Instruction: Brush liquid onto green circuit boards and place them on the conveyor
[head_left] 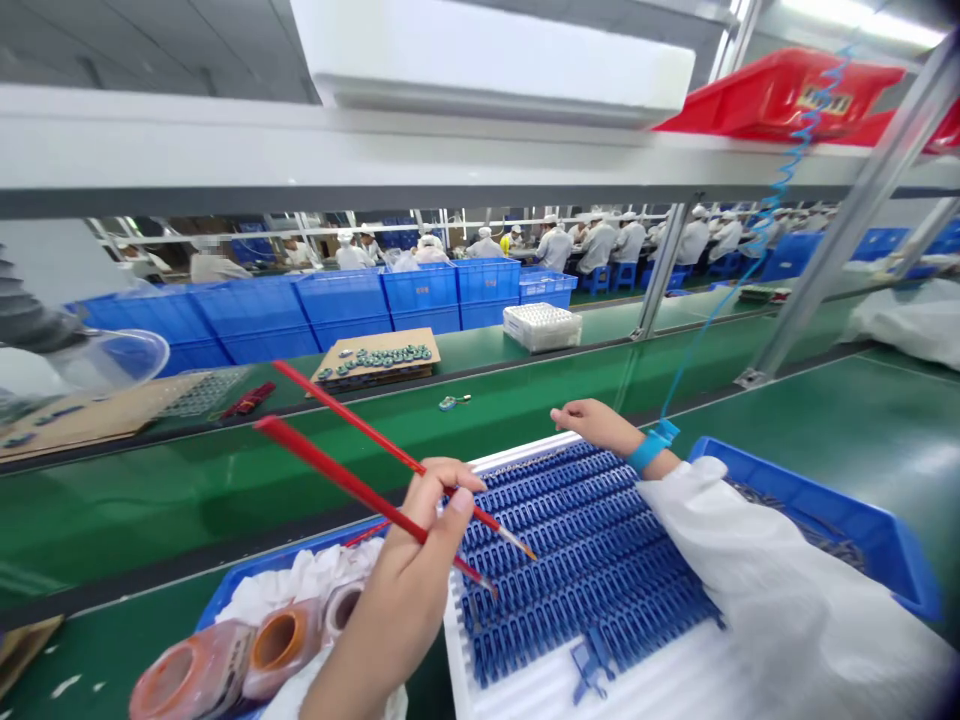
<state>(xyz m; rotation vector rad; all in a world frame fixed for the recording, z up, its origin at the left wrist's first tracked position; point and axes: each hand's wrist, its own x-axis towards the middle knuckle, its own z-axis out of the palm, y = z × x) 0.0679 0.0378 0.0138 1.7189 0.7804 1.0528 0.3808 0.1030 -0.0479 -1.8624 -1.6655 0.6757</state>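
Observation:
My left hand (424, 545) grips two red-handled fine brushes (337, 482), their tips just above blue comb-like moulded parts (577, 560). Those parts lie in close rows on a white ribbed tray (622, 695). My right hand (596, 425) rests loosely near the tray's far edge and holds nothing. A blue wrist strap (651, 447) circles that wrist, with a coiled blue cord (772, 225) rising from it. Below my left forearm, pinkish and orange jars (279, 650) lie on white cloth (300, 585) in a blue tray (255, 570).
A green conveyor belt (225, 510) runs across in front of me, with cardboard boards of small parts (375, 358) beyond it. To my right sits a blue tray of dark parts (825, 525). Blue crates (341, 310) stand farther off, and several people in white work at distant benches (600, 243).

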